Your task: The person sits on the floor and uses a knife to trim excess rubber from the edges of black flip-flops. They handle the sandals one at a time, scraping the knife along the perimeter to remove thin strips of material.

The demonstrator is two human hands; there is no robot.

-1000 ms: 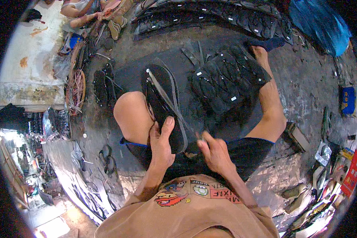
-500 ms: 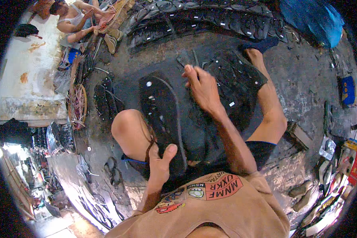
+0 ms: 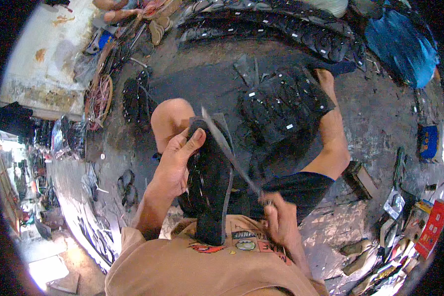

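In my left hand point(image 3: 178, 157) is a long black shoe sole point(image 3: 207, 170), its fingers and thumb closed round the far end. The sole stands lengthwise in front of my shirt, its near end against it, with a strip of dark sheet showing along the right and far edges. A long knife point(image 3: 232, 157), blurred by motion, is gripped at its near end by my right hand point(image 3: 280, 219). Its blade slants up and left across the right edge of the sole, its tip near the far end. Whether the blade touches the sheet I cannot tell.
Beyond my lap lies a pile of black sandal pieces point(image 3: 281, 101) with white labels. Rows of black sandals point(image 3: 261, 30) line the far side. A blue plastic bag point(image 3: 404, 49) is at upper right, a wooden block point(image 3: 362, 180) beside my right leg. Another person's arm point(image 3: 121, 14) shows at top left.
My right hand has come back from near the pile and now holds the knife. The sole has been drawn toward my body, and my left hand has shifted to its far end.
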